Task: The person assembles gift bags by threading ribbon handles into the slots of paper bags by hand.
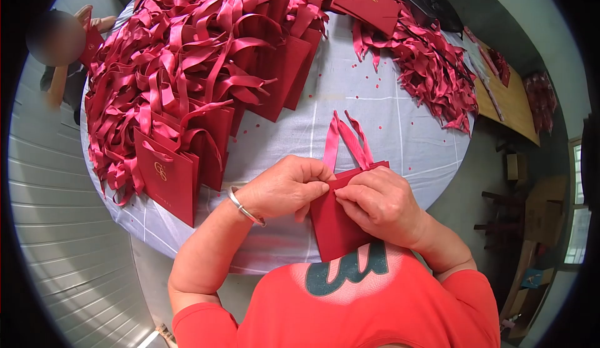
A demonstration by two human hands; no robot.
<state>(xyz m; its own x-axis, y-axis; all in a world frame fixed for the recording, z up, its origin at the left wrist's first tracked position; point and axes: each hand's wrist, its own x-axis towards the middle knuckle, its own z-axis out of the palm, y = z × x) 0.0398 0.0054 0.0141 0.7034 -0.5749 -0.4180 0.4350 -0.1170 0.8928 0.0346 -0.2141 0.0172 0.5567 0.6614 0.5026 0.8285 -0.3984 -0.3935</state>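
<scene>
A dark red paper bag point(337, 223) is held near the table's front edge, close to the red shirt. My left hand point(290, 188), with a silver bangle at the wrist, pinches the bag's upper left edge. Close beside it, my right hand point(381, 201) has its fingers pressed together at the bag's upper part; anything small between the fingertips is hidden. Two pink ribbon strips point(350, 137) rise from the bag's top and lean away over the cloth.
Many red bags with pink ribbons point(181, 54) are heaped at the left and back of the round table point(281, 154). Loose ribbons point(434, 76) lie at the right. Small red dots are scattered on the cloth. Another person's hand point(103, 24) holds a bag at far left.
</scene>
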